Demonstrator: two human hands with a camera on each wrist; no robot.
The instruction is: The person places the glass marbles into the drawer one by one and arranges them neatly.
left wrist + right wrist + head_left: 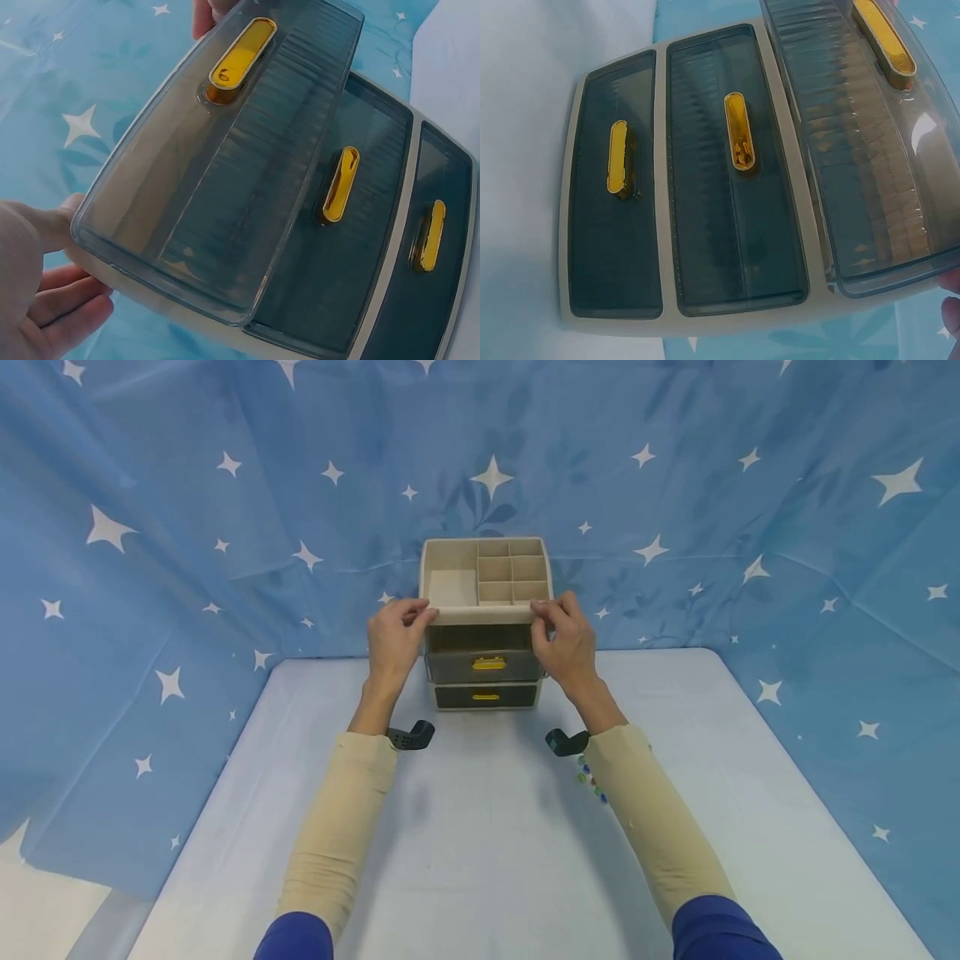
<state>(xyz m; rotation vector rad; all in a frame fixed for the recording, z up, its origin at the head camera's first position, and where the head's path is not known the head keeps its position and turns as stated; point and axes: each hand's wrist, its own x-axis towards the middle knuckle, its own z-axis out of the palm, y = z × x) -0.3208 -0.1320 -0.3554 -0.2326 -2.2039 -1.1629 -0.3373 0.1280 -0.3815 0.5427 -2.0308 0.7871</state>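
Organizer [486, 620]: upright at the far side of the white table [480, 852], before a starry blue cloth [675, 527]
Top drawer [191, 180]: pulled partly out, overhanging the middle drawer [315, 277]
My left hand [395, 639]: fingers bent, barely parted, gripping the rim [487, 615] at its left corner
My right hand [567, 642]: likewise, right corner
Small coloured pieces [582, 777]: beside my right sleeve [660, 818]
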